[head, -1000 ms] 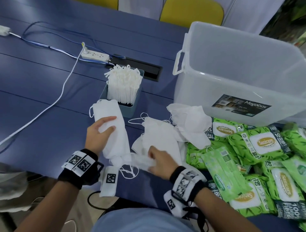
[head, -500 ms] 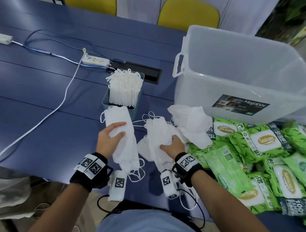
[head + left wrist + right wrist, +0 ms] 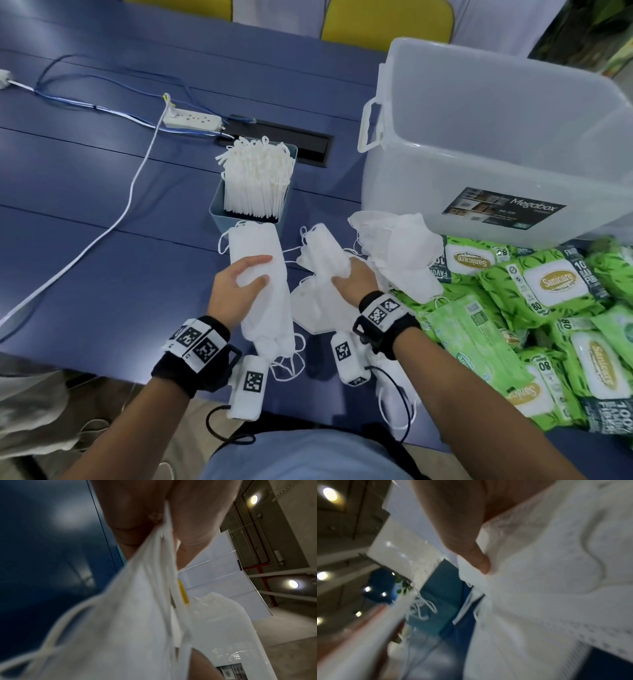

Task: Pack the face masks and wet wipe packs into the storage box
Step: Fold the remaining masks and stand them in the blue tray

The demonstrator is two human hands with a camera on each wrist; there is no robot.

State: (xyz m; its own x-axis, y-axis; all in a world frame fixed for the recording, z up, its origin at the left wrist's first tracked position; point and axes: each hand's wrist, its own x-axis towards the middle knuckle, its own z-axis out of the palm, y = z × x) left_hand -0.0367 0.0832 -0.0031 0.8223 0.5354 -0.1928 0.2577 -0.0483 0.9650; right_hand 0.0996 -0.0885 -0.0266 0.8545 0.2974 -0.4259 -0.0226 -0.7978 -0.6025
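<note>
My left hand (image 3: 239,287) grips a stack of white face masks (image 3: 262,274) above the blue table, thumb and fingers wrapped round its middle; the left wrist view shows the masks (image 3: 120,628) hanging from the pinch. My right hand (image 3: 352,277) grips a second bunch of white masks (image 3: 322,253) just to the right, and the right wrist view shows a finger pressed into that bunch (image 3: 547,574). More loose masks (image 3: 397,246) lie beside it. Green wet wipe packs (image 3: 555,287) are heaped at the right. The clear storage box (image 3: 496,137) stands behind them.
A small teal bin of white strips (image 3: 257,185) stands just beyond my left hand. A power strip (image 3: 191,120) with white and blue cables, and a black cable slot (image 3: 284,140), lie farther back. Yellow chairs (image 3: 387,20) stand past the table's (image 3: 85,205) far edge.
My right hand moved up from the table's near edge onto the middle mask bunch and closed round it. My left hand carried its mask stack slightly to the right, toward the other hand.
</note>
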